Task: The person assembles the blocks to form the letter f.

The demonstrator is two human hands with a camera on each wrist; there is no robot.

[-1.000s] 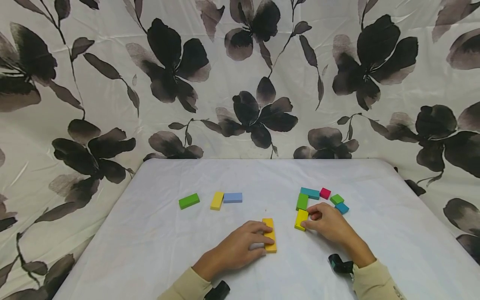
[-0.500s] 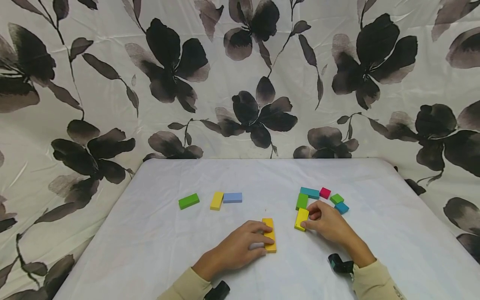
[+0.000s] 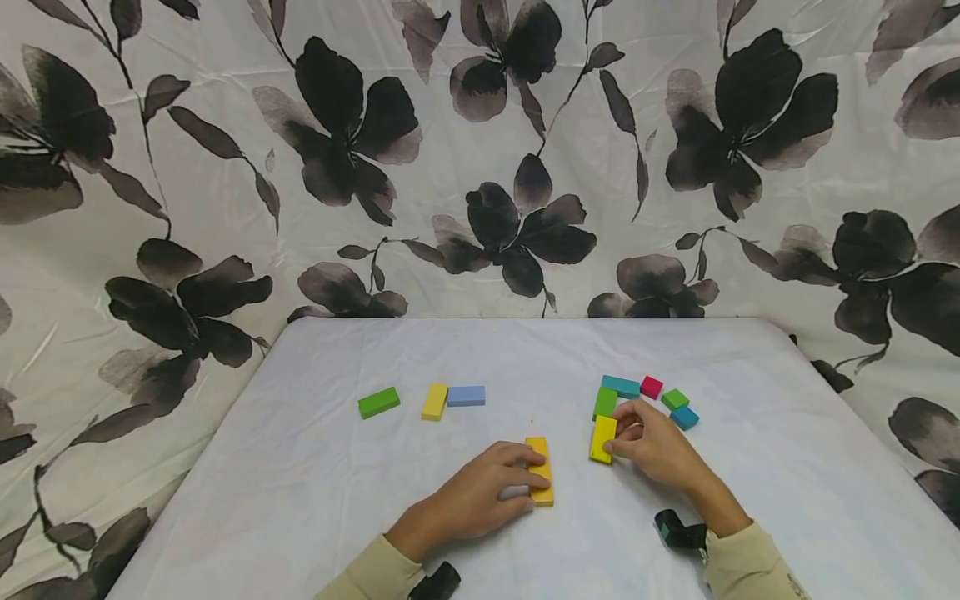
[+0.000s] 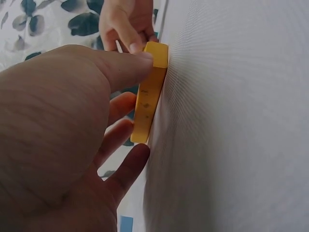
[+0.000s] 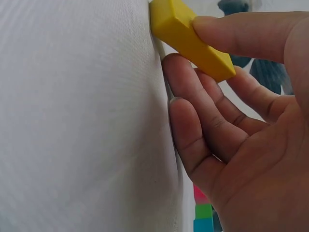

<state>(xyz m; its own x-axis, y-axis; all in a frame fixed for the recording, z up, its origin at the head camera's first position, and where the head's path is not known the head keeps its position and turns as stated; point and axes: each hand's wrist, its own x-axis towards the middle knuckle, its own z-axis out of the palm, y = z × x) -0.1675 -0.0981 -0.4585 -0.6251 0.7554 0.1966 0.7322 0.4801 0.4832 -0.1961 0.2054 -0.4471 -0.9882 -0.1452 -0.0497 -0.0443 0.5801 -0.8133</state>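
Observation:
In the head view my left hand (image 3: 487,490) reaches across an orange-yellow block (image 3: 540,472) that lies lengthwise on the table. Its thumb is at the block's near left edge and two fingers lie over the top; the left wrist view shows the thumb on the block (image 4: 149,96) and the little finger off it. My right hand (image 3: 662,442) holds a bright yellow block (image 3: 602,439) at the near end of a green block (image 3: 605,403). In the right wrist view its thumb presses one face of this yellow block (image 5: 193,36), fingers behind it.
Beyond the green block is a teal block (image 3: 621,387), then a red block (image 3: 652,387), a small green block (image 3: 675,399) and a blue block (image 3: 684,417). On the left lie a green block (image 3: 378,402), a yellow block (image 3: 434,402) and a light-blue block (image 3: 467,396).
The bright yellow block has turned slightly under my right hand, whose fingers have shifted a little on it. My left hand and the orange-yellow block have stayed in place.

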